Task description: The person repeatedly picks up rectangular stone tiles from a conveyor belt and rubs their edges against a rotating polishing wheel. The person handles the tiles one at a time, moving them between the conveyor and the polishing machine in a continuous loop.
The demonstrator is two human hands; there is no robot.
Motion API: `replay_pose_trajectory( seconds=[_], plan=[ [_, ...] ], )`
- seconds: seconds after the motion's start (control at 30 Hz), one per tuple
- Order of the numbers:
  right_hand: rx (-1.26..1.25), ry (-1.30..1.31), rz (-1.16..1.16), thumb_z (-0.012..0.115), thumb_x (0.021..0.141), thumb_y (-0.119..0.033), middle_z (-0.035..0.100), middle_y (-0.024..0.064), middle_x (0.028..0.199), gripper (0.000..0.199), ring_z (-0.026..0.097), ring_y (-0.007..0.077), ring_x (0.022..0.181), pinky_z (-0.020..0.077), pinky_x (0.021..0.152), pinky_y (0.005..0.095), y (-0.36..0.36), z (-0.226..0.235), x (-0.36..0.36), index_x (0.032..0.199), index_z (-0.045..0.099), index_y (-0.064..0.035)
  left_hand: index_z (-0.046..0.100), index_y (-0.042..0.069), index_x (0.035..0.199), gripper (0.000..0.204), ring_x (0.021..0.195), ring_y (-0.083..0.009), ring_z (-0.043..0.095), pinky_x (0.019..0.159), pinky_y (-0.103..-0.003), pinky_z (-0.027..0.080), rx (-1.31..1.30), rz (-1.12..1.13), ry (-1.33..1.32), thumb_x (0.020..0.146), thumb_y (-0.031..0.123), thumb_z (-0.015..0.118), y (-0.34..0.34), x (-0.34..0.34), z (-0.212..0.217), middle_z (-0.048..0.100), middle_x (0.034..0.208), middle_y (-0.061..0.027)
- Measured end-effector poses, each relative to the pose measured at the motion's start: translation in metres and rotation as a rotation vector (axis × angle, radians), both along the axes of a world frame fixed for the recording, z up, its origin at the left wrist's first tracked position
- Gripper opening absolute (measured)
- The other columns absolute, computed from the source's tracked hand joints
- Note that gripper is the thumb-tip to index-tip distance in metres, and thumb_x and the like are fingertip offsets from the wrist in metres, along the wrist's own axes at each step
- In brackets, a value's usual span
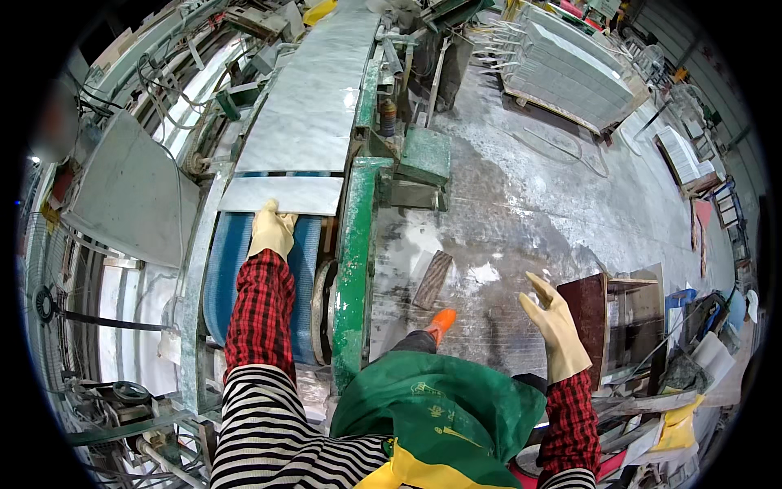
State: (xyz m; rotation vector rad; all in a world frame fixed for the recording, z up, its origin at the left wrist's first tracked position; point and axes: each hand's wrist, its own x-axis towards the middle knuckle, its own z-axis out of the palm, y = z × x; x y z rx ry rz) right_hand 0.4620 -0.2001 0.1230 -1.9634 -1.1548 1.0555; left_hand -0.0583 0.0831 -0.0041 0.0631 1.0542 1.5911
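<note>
My left hand (272,231), in a cream rubber glove, has its fingers closed on the near edge of a narrow white stone strip (281,193). The strip lies crosswise at the near end of a conveyor with a blue belt (230,269). Beyond a thin gap, larger white stone slabs (314,90) cover the belt. Out over the floor at the right, my gloved right hand (560,330) is held away from my body. Its fingers and thumb are apart, with nothing in them.
The conveyor's green side frame (354,269) runs close to my left arm. A dark block (432,279) lies on the wet floor near my orange boot (442,322). A wooden cabinet (619,318) stands right of my right hand. Stacked pale slabs (562,69) sit on a pallet farther off.
</note>
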Motion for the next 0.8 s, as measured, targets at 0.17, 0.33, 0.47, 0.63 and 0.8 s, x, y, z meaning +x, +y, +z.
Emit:
replay_pose_trajectory(
  seconds=[0.17,0.33,0.47,0.63,0.8],
  plan=[
    [-0.082,0.005,0.041,0.077,0.094,-0.027,0.052,0.0243,0.155,0.063,0.046,0.0342,0.148,0.0385,0.12,0.0422,-0.001,0.0,-0.011,0.151,0.057,-0.0094,0.056,0.0,0.123,0.022,0.077,-0.0245,0.066,0.068,-0.038,0.058,-0.133,0.002,0.081,0.106,0.015,0.054,0.029,-0.014,-0.012,0.067,0.104,-0.0154],
    [-0.109,0.026,0.049,0.075,0.095,-0.022,0.056,0.0211,0.153,0.061,0.05,0.0297,0.145,0.0398,0.119,0.0385,-0.005,-0.003,-0.015,0.15,0.057,-0.0047,0.06,-0.007,0.107,0.026,0.059,-0.02,0.057,0.061,-0.033,0.053,-0.093,-0.042,0.281,0.106,0.018,0.054,0.019,0.012,0.004,0.069,0.087,-0.0149],
    [-0.066,0.087,0.096,0.075,0.094,-0.025,0.058,0.0208,0.151,0.06,0.054,0.0283,0.141,0.0436,0.117,0.0375,-0.011,-0.015,-0.017,0.148,0.059,-0.0047,0.06,-0.005,0.1,0.022,0.071,-0.0369,0.067,0.071,-0.047,0.053,0.282,-0.482,1.298,0.099,0.017,0.064,0.011,-0.054,-0.012,0.071,0.084,-0.0219],
    [-0.178,0.093,0.024,0.075,0.096,-0.029,0.062,0.0187,0.146,0.061,0.06,0.0258,0.134,0.0492,0.11,0.036,-0.014,-0.015,-0.016,0.149,0.057,-0.0042,0.057,0.0,0.108,0.024,0.083,-0.04,0.057,0.078,-0.047,0.051,0.147,-0.911,1.894,0.103,0.024,0.058,0.026,-0.078,-0.004,0.061,0.091,-0.0224],
    [0.082,0.069,-0.036,0.073,0.098,-0.032,0.072,0.0174,0.129,0.058,0.068,0.0218,0.116,0.0537,0.099,0.0341,-0.057,-0.06,0.042,0.142,0.06,0.0031,0.046,0.003,0.137,0.044,0.122,-0.034,0.045,0.105,-0.045,0.037,0.222,-0.742,0.957,0.107,0.036,0.047,0.058,-0.085,-0.047,0.047,0.133,-0.0197]
  ],
)
